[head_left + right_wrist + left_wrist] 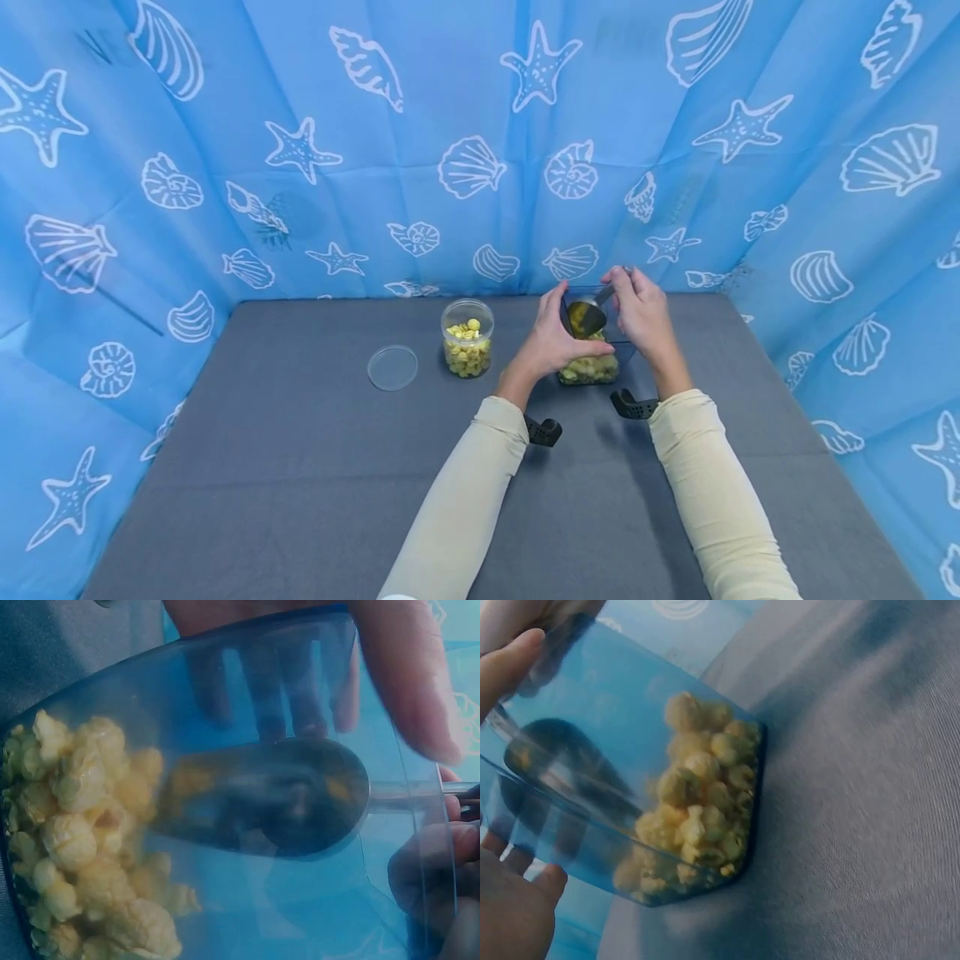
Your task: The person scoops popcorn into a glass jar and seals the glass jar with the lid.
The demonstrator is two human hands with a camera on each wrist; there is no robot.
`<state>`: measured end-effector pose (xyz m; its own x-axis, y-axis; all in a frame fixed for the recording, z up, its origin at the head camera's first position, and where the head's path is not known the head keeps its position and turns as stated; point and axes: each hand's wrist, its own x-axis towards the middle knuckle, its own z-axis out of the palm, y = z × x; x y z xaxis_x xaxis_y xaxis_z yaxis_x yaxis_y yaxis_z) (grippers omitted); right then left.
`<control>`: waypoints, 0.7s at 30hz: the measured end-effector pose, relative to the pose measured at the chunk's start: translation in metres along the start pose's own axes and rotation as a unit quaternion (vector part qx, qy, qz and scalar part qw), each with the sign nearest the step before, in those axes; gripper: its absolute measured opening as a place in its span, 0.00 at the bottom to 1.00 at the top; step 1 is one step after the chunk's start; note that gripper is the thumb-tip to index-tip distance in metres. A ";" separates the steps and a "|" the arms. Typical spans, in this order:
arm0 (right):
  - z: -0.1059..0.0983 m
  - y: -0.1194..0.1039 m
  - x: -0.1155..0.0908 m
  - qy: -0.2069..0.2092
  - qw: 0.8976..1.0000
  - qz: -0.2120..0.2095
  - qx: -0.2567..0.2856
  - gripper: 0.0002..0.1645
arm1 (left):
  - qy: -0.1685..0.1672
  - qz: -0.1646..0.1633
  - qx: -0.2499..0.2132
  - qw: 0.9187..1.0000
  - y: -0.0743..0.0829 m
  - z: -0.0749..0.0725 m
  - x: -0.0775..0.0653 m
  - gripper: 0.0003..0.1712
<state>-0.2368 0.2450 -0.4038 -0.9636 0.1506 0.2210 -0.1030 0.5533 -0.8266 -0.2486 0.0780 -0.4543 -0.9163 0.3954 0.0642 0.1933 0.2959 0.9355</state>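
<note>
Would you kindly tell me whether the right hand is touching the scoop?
Touching: the head view shows the right hand gripping the scoop by its handle, which runs up into the grasp.

A bright blue curtain [450,75] with soft vertical folds hangs from eight o'clock, over twelve, round to four. White outline drawings of sea life cover it: a scallop shell [471,167] at twelve o'clock, a spiral shell [572,170] at one, a speckled starfish [742,127] at two, a ribbed fan shell [70,254] at nine. Below, a grey woven cloth [300,517] covers the tabletop down to six o'clock, faintly creased across.
</note>
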 end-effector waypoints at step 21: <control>0.000 -0.002 0.001 0.004 0.999 0.030 -0.035 0.41 | 0.009 0.014 -0.021 1.000 -0.006 0.001 -0.001 0.70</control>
<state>-0.2378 0.2443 -0.4015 -0.9655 0.1922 0.1757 -0.0267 0.5981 -0.8010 -0.2490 0.0764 -0.4602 -0.9172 0.3868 0.0959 0.2040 0.2492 0.9467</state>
